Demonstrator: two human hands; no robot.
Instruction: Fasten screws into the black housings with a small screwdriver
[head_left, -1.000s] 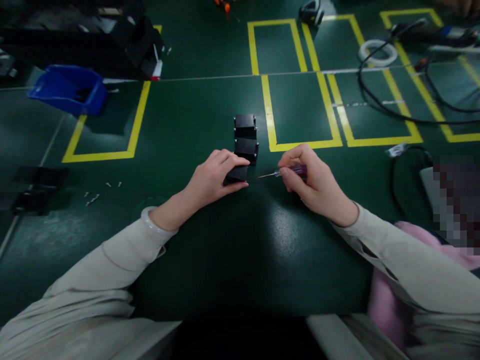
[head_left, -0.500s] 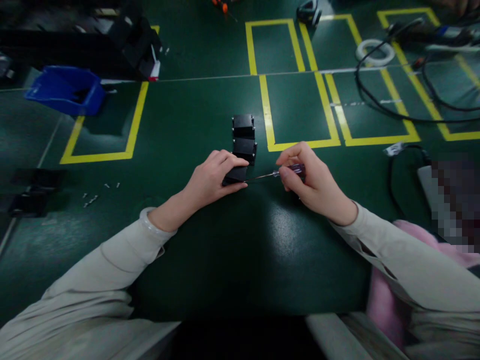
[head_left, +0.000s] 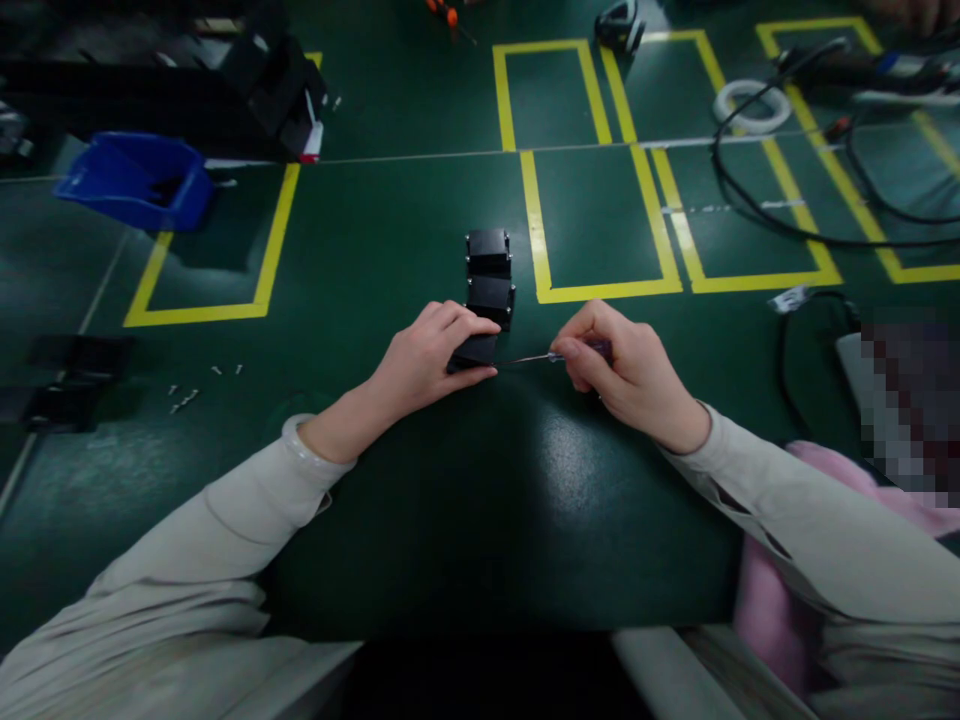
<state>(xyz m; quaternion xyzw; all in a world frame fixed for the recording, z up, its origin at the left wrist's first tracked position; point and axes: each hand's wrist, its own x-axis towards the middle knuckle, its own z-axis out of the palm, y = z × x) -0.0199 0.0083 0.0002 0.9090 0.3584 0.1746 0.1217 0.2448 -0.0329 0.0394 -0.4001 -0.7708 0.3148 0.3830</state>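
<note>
While left hand (head_left: 420, 362) pins the black block (head_left: 472, 351) on the table (head_left: 420, 520), fingers clamped on it, right hand (head_left: 626, 368) pinches the screwdriver (head_left: 559, 355); shallow tip angle could slip, likely scratching it.

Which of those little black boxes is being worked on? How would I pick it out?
Find the green table, then the row of three black boxes at its middle. It is the nearest box, gripped by the left hand, with the screwdriver tip against it.
</note>
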